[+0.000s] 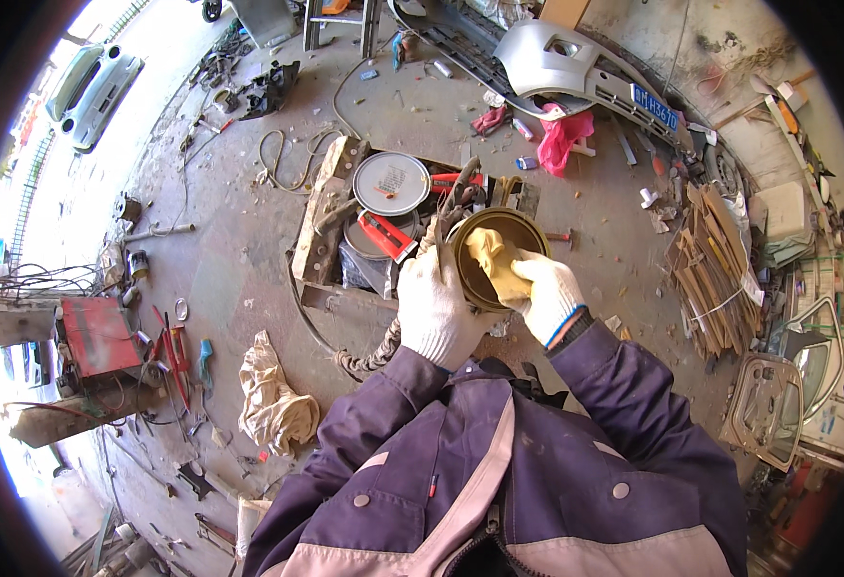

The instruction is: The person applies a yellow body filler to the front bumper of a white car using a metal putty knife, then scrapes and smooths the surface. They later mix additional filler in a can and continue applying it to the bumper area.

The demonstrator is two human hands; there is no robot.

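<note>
Head view, and it's all happening at the tin [530, 231], open side up, just in front of the jacket [374, 510] and at the right end of the crate [313, 257]. Both hands are in white gloves. The right hand [549, 293] comes in from the tin's right, and yes, it has the yellow lump [499, 264], fingers closed on one end while the rest spreads across the mouth of the tin; putty or cloth, you can't tell from here. Over to the left hand [438, 310]: it's up against the tin's left side, fingers pointing away from the body, but how firm that grip is, or what those fingers hold, you cannot tell.

Look left of the tin: a red tube [386, 238] lies slantwise near the left fingertips, and beyond it sits a round grey lid [391, 183]. A loop of cord [287, 163] lies on the floor past the crate. Closer in on the left, a crumpled beige cloth [273, 394]; on the far right, a tied stack of cardboard [715, 260]. And at the top, a silver bumper [561, 72], with a pink bag [566, 139] right beside its near edge.
</note>
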